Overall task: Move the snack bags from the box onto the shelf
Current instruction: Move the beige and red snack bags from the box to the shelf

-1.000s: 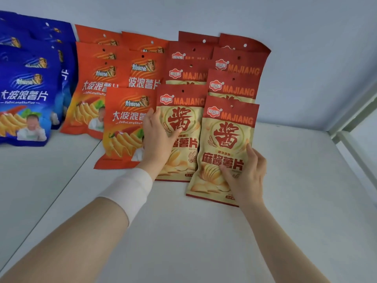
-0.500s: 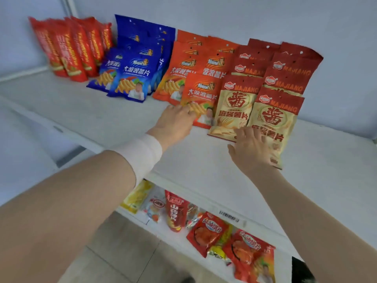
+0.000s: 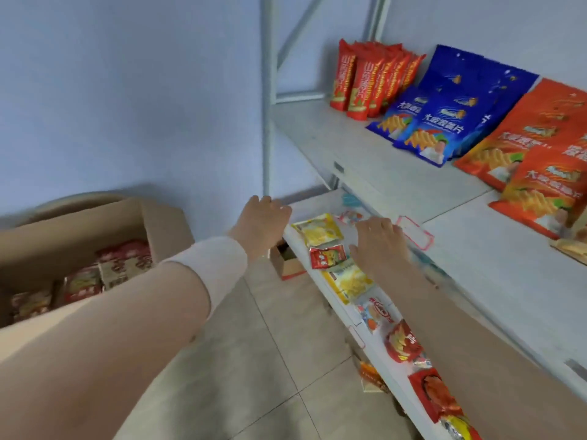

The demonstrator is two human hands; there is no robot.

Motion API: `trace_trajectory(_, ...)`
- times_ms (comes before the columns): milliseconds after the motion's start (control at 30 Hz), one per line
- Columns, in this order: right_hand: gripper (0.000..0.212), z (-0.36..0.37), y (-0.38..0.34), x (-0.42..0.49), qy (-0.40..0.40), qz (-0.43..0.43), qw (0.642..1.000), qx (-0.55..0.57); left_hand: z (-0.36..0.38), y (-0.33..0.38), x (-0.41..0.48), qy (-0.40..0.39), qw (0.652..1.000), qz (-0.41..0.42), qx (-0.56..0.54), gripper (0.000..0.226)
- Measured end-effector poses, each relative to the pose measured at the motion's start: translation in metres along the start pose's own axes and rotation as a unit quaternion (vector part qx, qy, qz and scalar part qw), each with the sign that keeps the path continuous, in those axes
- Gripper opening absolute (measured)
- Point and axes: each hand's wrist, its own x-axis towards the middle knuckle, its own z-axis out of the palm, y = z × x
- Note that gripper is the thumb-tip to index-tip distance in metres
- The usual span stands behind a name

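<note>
An open cardboard box (image 3: pixel 158 223) stands on the floor at the left, with several red and cream snack bags (image 3: pixel 124 262) inside. The white shelf (image 3: pixel 397 182) at the right carries red bags (image 3: pixel 365 87), blue bags (image 3: pixel 441 122) and orange bags (image 3: pixel 540 173). My left hand (image 3: pixel 260 227) hangs in the air between the box and the shelf, fingers loosely curled, holding nothing. My right hand (image 3: pixel 378 242) hovers beside it, in front of the lower shelf, fingers relaxed and empty.
A lower shelf (image 3: pixel 343 306) holds yellow, red and white snack packs along its edge. A small carton (image 3: pixel 286 265) sits on the tiled floor (image 3: pixel 270 344) under it. The shelf's white upright post (image 3: pixel 266 90) stands against the blue wall.
Both hands have let go of the bags on the shelf and drawn back. My view has swung left and down, bringing the box into sight.
</note>
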Motion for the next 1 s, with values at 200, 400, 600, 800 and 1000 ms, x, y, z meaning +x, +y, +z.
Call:
trace_trajectory(200, 0.039, -0.004, -0.198, 0.052, 0.005, -0.140, 0.990, -0.003, 0.115, -0.148, -0.088, -0.090, 0.985, -0.135, -0.051, 0.030)
trace_trajectory(400, 0.034, 0.019, -0.378, 0.089, -0.048, -0.246, 0.968, -0.017, 0.229, -0.268, -0.182, -0.158, 0.946, -0.248, -0.136, 0.033)
trace_trajectory(600, 0.042, 0.055, -0.492, 0.117, -0.125, -0.291, 0.949, 0.008, 0.306, -0.339, -0.207, -0.209, 0.898, -0.316, -0.225, 0.032)
trace_trajectory(800, 0.051, 0.124, -0.573, 0.165, -0.302, -0.230, 0.915, 0.139, 0.391, -0.384, -0.191, -0.294, 0.850, -0.340, -0.275, 0.039)
trace_trajectory(1000, 0.058, 0.190, -0.630, 0.213, -0.453, -0.088, 0.848, 0.261, 0.475, -0.421, -0.169, -0.368, 0.744, -0.409, -0.379, 0.048)
